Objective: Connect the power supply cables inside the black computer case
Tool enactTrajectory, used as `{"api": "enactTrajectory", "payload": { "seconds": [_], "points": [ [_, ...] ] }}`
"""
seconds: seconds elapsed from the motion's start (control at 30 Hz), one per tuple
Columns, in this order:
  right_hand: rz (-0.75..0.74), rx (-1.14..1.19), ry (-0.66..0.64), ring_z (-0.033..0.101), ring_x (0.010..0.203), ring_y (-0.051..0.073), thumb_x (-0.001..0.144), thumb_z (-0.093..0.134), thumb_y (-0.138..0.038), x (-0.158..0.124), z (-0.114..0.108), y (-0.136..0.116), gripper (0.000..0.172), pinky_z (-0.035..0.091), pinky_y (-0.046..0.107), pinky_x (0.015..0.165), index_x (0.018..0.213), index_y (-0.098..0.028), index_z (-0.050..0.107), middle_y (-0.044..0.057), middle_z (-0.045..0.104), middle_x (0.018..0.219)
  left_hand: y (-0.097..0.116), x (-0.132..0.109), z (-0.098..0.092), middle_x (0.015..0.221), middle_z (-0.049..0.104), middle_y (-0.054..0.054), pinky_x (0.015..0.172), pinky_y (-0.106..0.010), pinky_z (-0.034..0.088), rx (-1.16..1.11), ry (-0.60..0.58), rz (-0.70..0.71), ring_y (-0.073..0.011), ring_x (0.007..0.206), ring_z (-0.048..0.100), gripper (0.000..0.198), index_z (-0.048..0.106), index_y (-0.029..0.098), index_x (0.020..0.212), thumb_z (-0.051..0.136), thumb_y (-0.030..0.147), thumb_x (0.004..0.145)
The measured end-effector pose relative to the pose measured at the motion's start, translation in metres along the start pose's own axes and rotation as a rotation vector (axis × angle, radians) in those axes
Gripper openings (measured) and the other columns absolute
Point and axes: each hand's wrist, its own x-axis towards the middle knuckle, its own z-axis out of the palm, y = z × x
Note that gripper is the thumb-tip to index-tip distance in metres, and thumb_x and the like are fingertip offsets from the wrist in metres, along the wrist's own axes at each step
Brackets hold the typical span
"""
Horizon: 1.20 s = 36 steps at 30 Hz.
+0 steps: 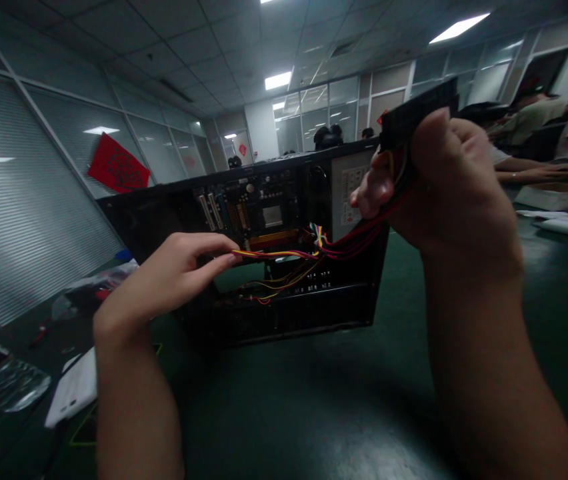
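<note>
An opened black computer case (344, 310) stands on the green table, with its inside facing me. Within it are a motherboard (287, 190) and, at the upper right, a power supply (349, 193). My left hand (191, 270) pinches a bundle of yellow and red power cables (279, 254) in front of the case. My right hand (457, 177), raised at the right, grips a long black connector (417, 113) from which red, yellow and dark wires run toward the power supply. Thinner loose wires (284, 288) hang lower in the case.
On the left lie a water bottle (1, 373), a white phone-like device (71, 390) and a plastic bag (89, 287). A co-worker's arm (539, 172) rests on the table at the right, near an open cardboard box (554, 195). Glass partitions (29, 200) line the left side.
</note>
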Motion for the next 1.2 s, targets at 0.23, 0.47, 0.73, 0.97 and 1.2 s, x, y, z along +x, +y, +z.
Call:
{"api": "enactTrajectory", "payload": {
  "seconds": [0.23, 0.47, 0.73, 0.97, 1.2],
  "points": [
    [0.026, -0.035, 0.069, 0.048, 0.045, 0.007, 0.07, 0.085, -0.057, 0.004, -0.002, 0.005, 0.042, 0.046, 0.023, 0.047, 0.064, -0.021, 0.062, -0.006, 0.051, 0.053, 0.013, -0.008, -0.006, 0.097, 0.077, -0.006, 0.073, -0.025, 0.056, -0.029, 0.102, 0.104, -0.0205, 0.087, 0.07, 0.029, 0.077, 0.022, 0.104, 0.065, 0.045, 0.09],
    [0.051, -0.01, 0.055, 0.043, 0.046, 0.01, 0.07, 0.086, -0.054, 0.004, 0.003, 0.01, 0.038, 0.043, 0.025, 0.043, 0.066, -0.024, 0.062, -0.005, 0.048, 0.055, 0.024, -0.017, -0.01, 0.095, 0.076, -0.005, 0.072, -0.024, 0.056, -0.04, 0.147, 0.143, -0.019, 0.084, 0.07, 0.024, 0.076, 0.023, 0.103, 0.067, 0.039, 0.088],
    [0.058, 0.023, 0.002, 0.047, 0.044, 0.007, 0.076, 0.083, -0.049, 0.002, 0.005, 0.013, 0.037, 0.043, 0.022, 0.042, 0.069, -0.018, 0.064, -0.006, 0.054, 0.057, 0.03, -0.017, -0.005, 0.097, 0.077, -0.005, 0.073, -0.025, 0.058, -0.032, 0.165, 0.185, -0.0198, 0.086, 0.072, 0.024, 0.077, 0.025, 0.105, 0.067, 0.038, 0.088],
    [0.071, -0.006, -0.011, 0.049, 0.045, 0.005, 0.082, 0.078, -0.045, 0.002, 0.005, 0.015, 0.032, 0.043, 0.019, 0.045, 0.07, -0.018, 0.065, -0.008, 0.055, 0.057, 0.037, -0.017, -0.002, 0.098, 0.077, -0.005, 0.075, -0.027, 0.059, -0.036, 0.275, 0.193, -0.0198, 0.086, 0.073, 0.024, 0.076, 0.025, 0.108, 0.068, 0.037, 0.089],
    [0.075, -0.044, -0.054, 0.048, 0.046, 0.006, 0.089, 0.071, -0.044, 0.0, 0.009, 0.02, 0.032, 0.043, 0.02, 0.047, 0.07, -0.019, 0.064, -0.006, 0.052, 0.057, 0.04, -0.016, 0.003, 0.094, 0.077, -0.004, 0.073, -0.027, 0.059, -0.021, 0.321, 0.21, -0.0191, 0.084, 0.072, 0.021, 0.076, 0.025, 0.104, 0.066, 0.037, 0.09]
  ]
}}
